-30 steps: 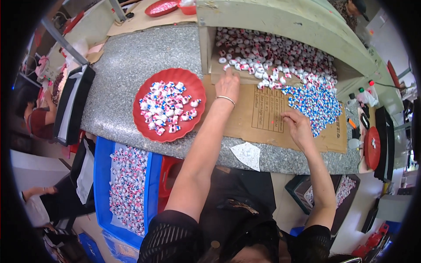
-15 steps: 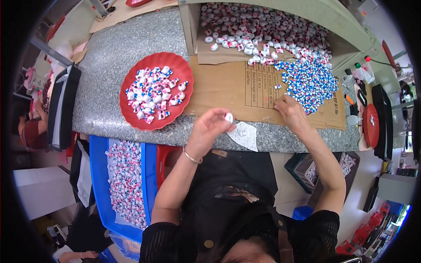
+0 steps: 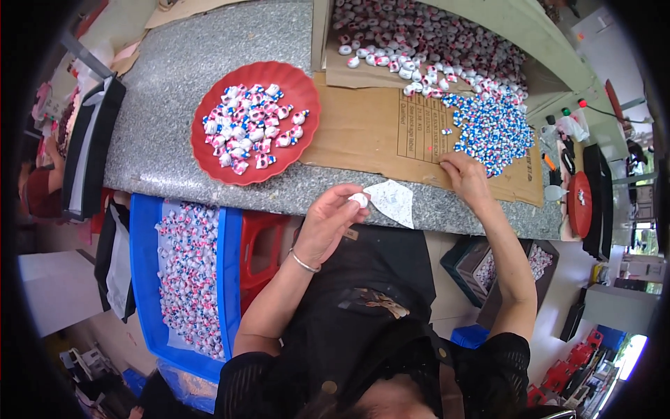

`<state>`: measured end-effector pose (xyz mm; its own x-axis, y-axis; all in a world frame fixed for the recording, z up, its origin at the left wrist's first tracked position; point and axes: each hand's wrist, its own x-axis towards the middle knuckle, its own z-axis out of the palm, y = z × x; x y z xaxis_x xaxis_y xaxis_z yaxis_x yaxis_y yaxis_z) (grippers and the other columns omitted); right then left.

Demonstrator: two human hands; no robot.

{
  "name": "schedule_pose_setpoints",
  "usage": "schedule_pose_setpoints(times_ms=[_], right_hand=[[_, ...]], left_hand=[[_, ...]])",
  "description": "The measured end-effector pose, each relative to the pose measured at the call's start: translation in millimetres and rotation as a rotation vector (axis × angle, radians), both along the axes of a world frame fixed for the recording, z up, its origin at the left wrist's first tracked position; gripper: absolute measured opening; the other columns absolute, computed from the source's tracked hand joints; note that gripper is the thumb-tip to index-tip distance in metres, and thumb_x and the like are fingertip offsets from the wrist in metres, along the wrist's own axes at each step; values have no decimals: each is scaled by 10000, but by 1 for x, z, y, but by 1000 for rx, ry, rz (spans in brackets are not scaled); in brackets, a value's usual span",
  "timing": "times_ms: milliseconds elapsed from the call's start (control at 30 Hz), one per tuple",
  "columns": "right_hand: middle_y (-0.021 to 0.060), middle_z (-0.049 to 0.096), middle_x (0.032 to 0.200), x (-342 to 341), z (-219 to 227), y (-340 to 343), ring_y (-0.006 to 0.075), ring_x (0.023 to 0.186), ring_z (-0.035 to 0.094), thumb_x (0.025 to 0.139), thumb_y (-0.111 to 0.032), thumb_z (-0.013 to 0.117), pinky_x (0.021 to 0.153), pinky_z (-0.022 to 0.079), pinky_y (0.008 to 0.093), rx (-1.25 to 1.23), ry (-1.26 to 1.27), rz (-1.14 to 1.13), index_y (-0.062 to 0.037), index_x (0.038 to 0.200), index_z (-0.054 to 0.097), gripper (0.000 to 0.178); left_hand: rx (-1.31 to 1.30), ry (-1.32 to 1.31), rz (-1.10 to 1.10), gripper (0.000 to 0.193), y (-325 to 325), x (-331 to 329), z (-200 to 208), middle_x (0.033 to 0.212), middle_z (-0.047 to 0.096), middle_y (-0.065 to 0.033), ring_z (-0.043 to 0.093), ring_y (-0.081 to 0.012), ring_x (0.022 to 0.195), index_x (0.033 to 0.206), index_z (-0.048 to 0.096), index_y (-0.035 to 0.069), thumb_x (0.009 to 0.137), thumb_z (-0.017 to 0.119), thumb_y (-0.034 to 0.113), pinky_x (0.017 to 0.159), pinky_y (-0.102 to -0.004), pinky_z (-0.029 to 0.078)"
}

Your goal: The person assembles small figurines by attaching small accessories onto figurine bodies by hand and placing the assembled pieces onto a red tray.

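My left hand pinches a small rounded white piece between thumb and fingertips, over the near edge of the counter. Beside it lies an irregular piece of white speckled paper. My right hand rests low over a cardboard sheet, thumb and forefinger pressed together; whatever may be between them is too small to make out. Just beyond it spreads a pile of tiny blue-and-white parts, with one loose part lying apart. Farther back, a large heap of white-and-pink pieces fills a shelf opening.
A red scalloped plate with many joined white, pink and blue figures sits left on the grey stone counter. Below the counter stand a blue tub full of figures and a red stool. Another person is at far left.
The view has shifted slightly. My left hand has drawn nearer to me and turned the piece, so its white side shows instead of its pink. My right hand stays by the blue pile, still pinched.
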<state>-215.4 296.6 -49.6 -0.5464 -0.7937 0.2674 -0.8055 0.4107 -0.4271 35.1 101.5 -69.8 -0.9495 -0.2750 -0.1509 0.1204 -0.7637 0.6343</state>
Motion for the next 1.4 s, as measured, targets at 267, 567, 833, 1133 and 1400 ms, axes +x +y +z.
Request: schedule_pose_setpoints(times_ms=[267, 567, 833, 1133, 1400], right_hand=[[180, 659, 880, 1, 9, -3, 350, 807, 639, 788, -57, 668, 694, 511, 417, 220, 36, -42, -10, 926, 682, 147], [161, 661, 814, 48, 23, -13, 331, 738, 649, 793, -61, 688, 652, 513, 380, -9, -133, 89, -2, 888, 682, 112], [146, 578, 810, 90, 19, -38, 339, 771, 609, 753, -9, 626, 664, 506, 417, 75, 88, 341, 0, 898, 615, 146], [162, 594, 801, 94, 20, -37, 342, 763, 615, 785, -22, 640, 675, 506, 405, 37, -17, 299, 5, 886, 635, 105], [32, 680, 900, 107, 30, -23, 67, 808, 609, 902, -71, 635, 709, 506, 206, -167, -1161, -70, 18, 999, 680, 139]], left_hand=[[43, 10, -27, 254, 1, 4, 5, 1140, 617, -130, 616, -165, 1004, 1171, 566, 27, 918, 569, 16, 897, -281, 502], [23, -11, -12, 326, 0, 7, 4, 1091, 635, -92, 623, -152, 964, 1188, 573, -6, 866, 622, -21, 873, -275, 498], [-274, -48, 33, 357, 4, -6, -4, 1052, 652, -93, 637, -150, 962, 1174, 568, -18, 831, 648, -72, 872, -265, 523], [-802, -96, 207, 323, 14, -4, -10, 1073, 588, -81, 636, -138, 936, 1100, 592, -25, 793, 662, -99, 827, -246, 548], [-912, 36, 200, 320, 30, -17, -13, 1082, 593, -106, 638, -149, 919, 1094, 632, -13, 786, 674, -87, 801, -251, 559]])
